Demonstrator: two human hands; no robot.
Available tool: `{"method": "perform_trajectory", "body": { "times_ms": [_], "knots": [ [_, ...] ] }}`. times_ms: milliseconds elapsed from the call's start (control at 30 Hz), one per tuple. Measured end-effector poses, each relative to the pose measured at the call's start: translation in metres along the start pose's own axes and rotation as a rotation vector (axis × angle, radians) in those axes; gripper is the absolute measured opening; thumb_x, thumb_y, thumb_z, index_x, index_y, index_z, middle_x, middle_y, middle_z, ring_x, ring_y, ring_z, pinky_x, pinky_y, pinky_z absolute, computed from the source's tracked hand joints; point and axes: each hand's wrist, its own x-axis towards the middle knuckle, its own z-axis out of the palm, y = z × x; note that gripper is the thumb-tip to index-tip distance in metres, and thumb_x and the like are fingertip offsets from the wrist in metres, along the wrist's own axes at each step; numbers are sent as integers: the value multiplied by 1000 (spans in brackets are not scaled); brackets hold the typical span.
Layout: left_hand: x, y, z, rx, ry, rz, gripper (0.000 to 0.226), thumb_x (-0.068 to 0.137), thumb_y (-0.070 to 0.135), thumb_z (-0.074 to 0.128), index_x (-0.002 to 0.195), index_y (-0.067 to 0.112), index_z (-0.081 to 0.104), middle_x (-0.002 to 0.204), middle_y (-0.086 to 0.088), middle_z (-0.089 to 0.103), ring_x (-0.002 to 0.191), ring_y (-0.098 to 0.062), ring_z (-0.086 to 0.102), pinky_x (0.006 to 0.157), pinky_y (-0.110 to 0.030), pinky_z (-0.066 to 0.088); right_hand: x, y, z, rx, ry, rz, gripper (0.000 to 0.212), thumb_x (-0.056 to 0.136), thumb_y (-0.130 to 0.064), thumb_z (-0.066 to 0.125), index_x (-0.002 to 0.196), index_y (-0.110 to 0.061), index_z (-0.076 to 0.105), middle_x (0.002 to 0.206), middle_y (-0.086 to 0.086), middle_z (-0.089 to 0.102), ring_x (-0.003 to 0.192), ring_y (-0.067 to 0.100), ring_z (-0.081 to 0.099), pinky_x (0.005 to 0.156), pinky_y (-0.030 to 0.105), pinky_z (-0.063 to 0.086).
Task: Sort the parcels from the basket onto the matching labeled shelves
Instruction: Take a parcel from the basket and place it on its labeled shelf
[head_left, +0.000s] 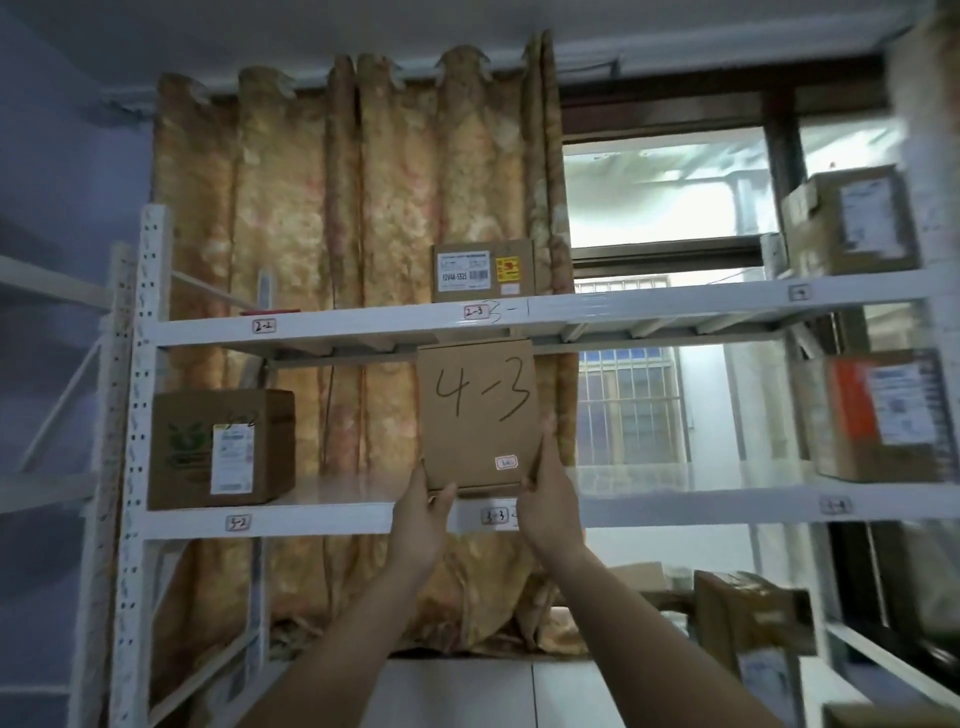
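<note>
A flat brown cardboard parcel (477, 415) marked "4-3" by hand stands upright in front of the white shelf rack, between the upper shelf (363, 325) and the middle shelf (322, 512). My left hand (423, 525) grips its lower left corner and my right hand (550, 499) grips its lower right edge. Its bottom edge is just above the shelf label "3-3" (494, 515). The upper shelf carries labels "2-2" (264, 326) and "2-3" (476, 311). No basket is in view.
A box with a barcode label (483, 270) sits on the upper shelf above "2-3". A larger box (221, 449) sits over label "3-2" (238, 523). More boxes (852, 223) fill the right-hand rack. A gold curtain (353, 208) hangs behind.
</note>
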Motion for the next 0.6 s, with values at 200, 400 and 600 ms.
{"method": "perform_trajectory", "body": {
  "times_ms": [200, 400, 600],
  "knots": [
    [4, 1, 60, -44, -60, 21, 43, 97, 15, 46, 139, 14, 38, 129, 1, 55, 116, -17, 53, 101, -31, 42, 10, 27, -52, -76, 34, 45, 72, 85, 12, 34, 143, -29, 31, 124, -8, 55, 111, 14, 52, 92, 29, 43],
    [-4, -23, 100, -24, -103, -48, 42, 98, 20, 44, 140, 18, 36, 129, -3, 57, 117, -22, 53, 102, -38, 41, 6, 61, -77, -113, 4, 40, 62, 86, 4, 39, 133, -37, 37, 108, -26, 52, 97, 1, 52, 82, 16, 39],
    [-41, -69, 82, -21, -69, -102, 45, 97, 11, 44, 142, 14, 34, 136, -1, 51, 126, -17, 48, 112, -38, 35, -25, 103, -38, -71, -45, 56, 58, 90, 2, 44, 126, -43, 39, 110, -35, 55, 96, -13, 56, 78, 5, 41]
  ]
}}
